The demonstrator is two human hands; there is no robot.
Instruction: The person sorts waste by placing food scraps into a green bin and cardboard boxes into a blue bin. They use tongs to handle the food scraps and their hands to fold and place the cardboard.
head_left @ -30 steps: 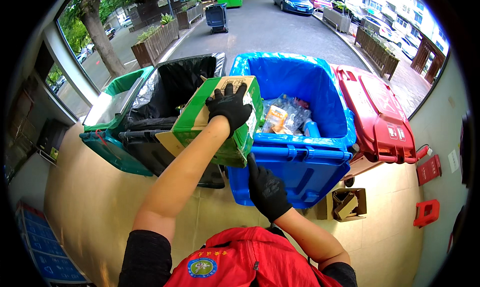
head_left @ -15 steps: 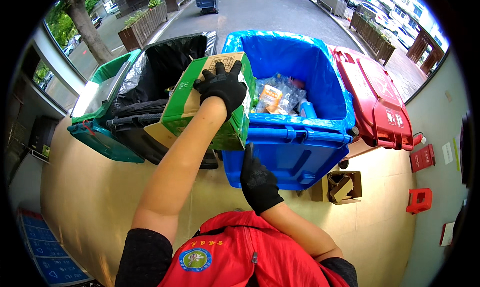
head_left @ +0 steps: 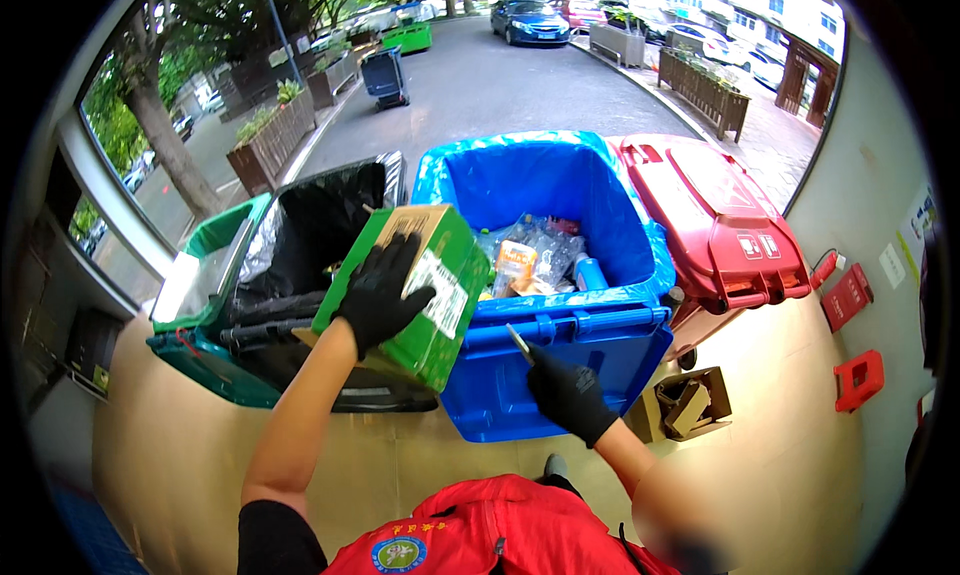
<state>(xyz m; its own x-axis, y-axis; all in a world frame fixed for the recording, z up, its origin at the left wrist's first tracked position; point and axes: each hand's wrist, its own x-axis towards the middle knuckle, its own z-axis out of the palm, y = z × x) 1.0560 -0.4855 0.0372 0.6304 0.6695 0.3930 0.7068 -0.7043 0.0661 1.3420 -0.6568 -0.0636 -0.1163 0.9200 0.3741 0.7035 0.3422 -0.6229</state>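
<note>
— So, how are the hands set?
— Well apart from each other. The left hand, in a black glove, lies palm down on the green box left of the frame's centre, fingers stretched toward the top and thumb pointing right across a white label. The forearm climbs from the lower left.
— And the right hand?
— Gloved too, right of centre and lower, closed around a slim pale tool whose tip points to the upper left, near the box but not touching it.
— What differs from half a second ago?
— Then, the right hand's finger was at the box's lower right corner; now it has drawn away and the tool shows. The box has turned, so that the label faces up, and the left hand has slid off the tan printed strip toward the labelled side.
— How does the box look?
— Tilted, mostly green with a tan strip along its upper edge. It sits between the black-lined bin at left and the blue bin at centre; what bears its weight, I cannot tell.
— Further out?
— Clear plastic bottles in the blue bin, a red bin to its right, and an open cardboard box on the floor at lower right.
</note>
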